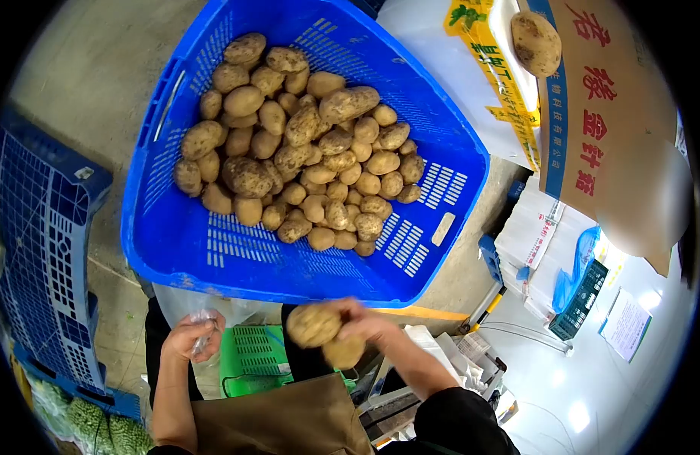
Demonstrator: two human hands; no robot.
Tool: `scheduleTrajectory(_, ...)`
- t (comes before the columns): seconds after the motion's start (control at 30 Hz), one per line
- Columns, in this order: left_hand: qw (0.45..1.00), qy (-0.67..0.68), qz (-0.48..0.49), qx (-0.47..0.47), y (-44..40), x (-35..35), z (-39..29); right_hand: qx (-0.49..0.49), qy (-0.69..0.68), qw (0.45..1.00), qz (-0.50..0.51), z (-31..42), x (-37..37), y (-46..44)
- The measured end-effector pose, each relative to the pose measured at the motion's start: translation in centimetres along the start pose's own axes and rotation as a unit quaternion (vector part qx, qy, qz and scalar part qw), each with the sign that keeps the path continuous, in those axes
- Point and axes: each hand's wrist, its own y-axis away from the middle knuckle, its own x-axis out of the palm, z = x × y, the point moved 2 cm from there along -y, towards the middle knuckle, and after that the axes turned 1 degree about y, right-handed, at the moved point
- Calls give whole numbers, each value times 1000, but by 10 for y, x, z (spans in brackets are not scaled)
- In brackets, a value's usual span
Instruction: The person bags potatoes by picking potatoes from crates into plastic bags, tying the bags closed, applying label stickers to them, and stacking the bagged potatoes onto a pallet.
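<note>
A: Where do we log the larger potato (pixel 313 326)?
B: In the right hand (pixel 367 322), with a smaller potato (pixel 344 352); fingers part-curled round both. Long axis roughly crosswise; blurred, so we hold that loosely.
A: The left hand (pixel 187 336)?
B: Fingers pinched closed on clear plastic (pixel 204 315). We note it well left of both potatoes, across a gap.
</note>
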Motion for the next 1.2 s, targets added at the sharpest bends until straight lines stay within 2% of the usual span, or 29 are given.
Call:
scheduleTrajectory(0.03, 1000, -5, -11, -7, 4, 2, 1, 101, -106, 989, 4, -1, 32, -6)
scheduleTrajectory(0.07, 1000, -10, -19, -15, 8, 5, 0, 164, -130, 978, 21, -29, 45, -13)
scheduleTrajectory(0.1, 999, -16, -27, -25, 11, 6, 0, 165, -150, 974, 30, -56, 55, -27)
scheduleTrajectory(0.17, 999, -16, 5, -46, 14, 5, 0, 287, -255, 923, -16, -105, 73, -56)
scheduleTrajectory(0.2, 998, -17, 19, -59, 16, 4, 1, 304, -324, 891, -89, -99, 92, -74)
scheduleTrajectory(0.27, 998, -14, 25, -57, 20, 2, 4, 289, -390, 869, -96, -91, 106, -104)
scheduleTrajectory(0.33, 998, -8, 21, -54, 20, 3, 4, 230, -161, 954, -109, -79, 107, -111)
scheduleTrajectory(0.37, 998, -1, 13, -54, 21, 5, 3, 194, -40, 973, -115, -68, 107, -114)
scheduleTrajectory(0.47, 999, -5, -3, -51, 20, 7, 5, 113, 121, 985, -35, 9, 73, -77)
scheduleTrajectory(0.53, 999, -5, 3, -44, 17, 3, 8, 23, 120, 954, -273, 57, 14, -53)
scheduleTrajectory(0.57, 999, -2, 13, -38, 13, 2, 9, -43, 243, 879, -408, 87, -17, -45)
scheduleTrajectory(0.6, 999, 2, 22, -33, 10, 1, 9, -49, 335, 802, -492, 76, -85, -38)
scheduleTrajectory(0.63, 999, 11, 21, -22, 7, 2, 8, -38, 481, 706, -519, 79, -146, -28)
scheduleTrajectory(0.67, 999, 11, 20, -22, 5, 5, 7, -77, 534, 654, -530, 83, -195, -26)
scheduleTrajectory(0.7, 1000, 10, 16, -21, 3, 7, 7, -46, 605, 564, -560, 84, -240, -24)
scheduleTrajectory(0.73, 1000, 11, 9, -19, 1, 7, 8, -114, 644, 539, -531, 85, -284, -25)
scheduleTrajectory(0.77, 999, 35, 13, -34, -3, 1, 12, -104, 655, 520, -538, 87, -317, -27)
scheduleTrajectory(0.83, 999, 27, -25, -20, -8, 6, 10, -8, 647, 544, -534, 94, -362, -40)
scheduleTrajectory(0.87, 999, 22, -44, -15, -9, 8, 9, 1, 666, 546, -508, 91, -381, -44)
scheduleTrajectory(0.9, 998, 27, -48, -15, -10, 8, 10, 35, 644, 549, -532, 83, -398, -49)
scheduleTrajectory(0.97, 998, 36, -48, -14, -15, 7, 11, 81, 612, 554, -558, 88, -390, -53)
scheduleTrajectory(1.03, 999, 25, -31, -3, -25, 11, 8, 100, 599, 557, -567, 97, -381, -50)
scheduleTrajectory(1.2, 999, -18, -45, -7, -38, 14, 6, 28, 702, 592, -396, 121, -375, -41)
